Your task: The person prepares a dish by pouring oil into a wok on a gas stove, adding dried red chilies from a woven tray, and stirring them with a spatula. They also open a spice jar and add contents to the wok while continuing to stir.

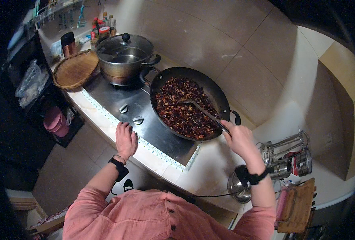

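Note:
My right hand [240, 139] grips the handle of a metal spatula [204, 111]. Its blade lies in a mass of dark red chopped chillies with pale bits [174, 117], which spreads across a wide black wok [221, 97]. The wok sits on the right side of a steel gas hob [162, 143]; any flame beneath it is hidden. My left hand [126, 141] holds nothing and rests on the white counter edge [98, 118], its fingertips at the hob's patterned border strip. Two control knobs [123, 108] are just beyond that hand.
A lidded steel pot [117, 72] stands left of the wok, their handles close together. Further left are a woven tray [75, 70] and several seasoning jars [104, 31]. A metal bowl [240, 193], utensil rack [285, 156] and wooden cutting board [297, 207] flank my right forearm.

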The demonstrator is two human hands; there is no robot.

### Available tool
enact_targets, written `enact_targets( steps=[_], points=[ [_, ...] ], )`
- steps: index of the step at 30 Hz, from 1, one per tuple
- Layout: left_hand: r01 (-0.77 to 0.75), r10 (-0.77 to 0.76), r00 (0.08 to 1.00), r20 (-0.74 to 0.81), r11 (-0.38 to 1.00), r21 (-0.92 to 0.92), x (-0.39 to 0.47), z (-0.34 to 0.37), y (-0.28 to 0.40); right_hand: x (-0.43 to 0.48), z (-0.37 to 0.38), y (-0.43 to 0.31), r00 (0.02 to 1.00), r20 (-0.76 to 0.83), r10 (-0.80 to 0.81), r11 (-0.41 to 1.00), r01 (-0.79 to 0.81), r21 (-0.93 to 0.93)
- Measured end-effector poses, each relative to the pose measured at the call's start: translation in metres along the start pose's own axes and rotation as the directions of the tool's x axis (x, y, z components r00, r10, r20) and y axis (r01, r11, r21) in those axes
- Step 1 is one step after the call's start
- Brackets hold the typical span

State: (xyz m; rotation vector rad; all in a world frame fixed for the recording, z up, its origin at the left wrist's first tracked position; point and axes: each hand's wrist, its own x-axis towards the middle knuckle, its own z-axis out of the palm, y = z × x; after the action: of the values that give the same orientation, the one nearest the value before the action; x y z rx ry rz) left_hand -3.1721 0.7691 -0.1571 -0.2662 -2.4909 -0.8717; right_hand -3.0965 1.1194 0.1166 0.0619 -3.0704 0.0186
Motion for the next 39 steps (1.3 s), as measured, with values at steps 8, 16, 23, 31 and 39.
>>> enact_targets(
  steps=[8, 16, 23, 31, 39],
  points=[
    [-0.01, 0.01, 1.0, 0.01, 1.0, 0.007, 0.0, -0.001, 0.001, -0.073, -0.1, 0.005, 0.99, 0.081, 0.113, 0.993, -0.111, -0.031],
    [-0.004, 0.004, 1.0, 0.002, 1.0, -0.006, -0.001, -0.002, 0.001, -0.052, -0.05, -0.002, 0.995, 0.094, -0.025, 0.998, 0.019, 0.063],
    [0.005, -0.005, 1.0, -0.017, 1.0, -0.002, 0.0, -0.001, 0.001, 0.009, 0.005, -0.004, 0.987, -0.153, 0.046, 0.973, -0.01, 0.229],
    [0.004, -0.004, 1.0, -0.013, 1.0, 0.002, 0.0, -0.001, 0.002, 0.026, 0.013, -0.019, 0.996, -0.081, -0.038, 0.988, 0.049, 0.144],
    [-0.003, 0.003, 1.0, 0.0, 1.0, -0.007, 0.0, 0.002, -0.002, -0.056, -0.081, 0.003, 0.999, 0.034, 0.024, 0.997, -0.022, -0.077]
  ],
)
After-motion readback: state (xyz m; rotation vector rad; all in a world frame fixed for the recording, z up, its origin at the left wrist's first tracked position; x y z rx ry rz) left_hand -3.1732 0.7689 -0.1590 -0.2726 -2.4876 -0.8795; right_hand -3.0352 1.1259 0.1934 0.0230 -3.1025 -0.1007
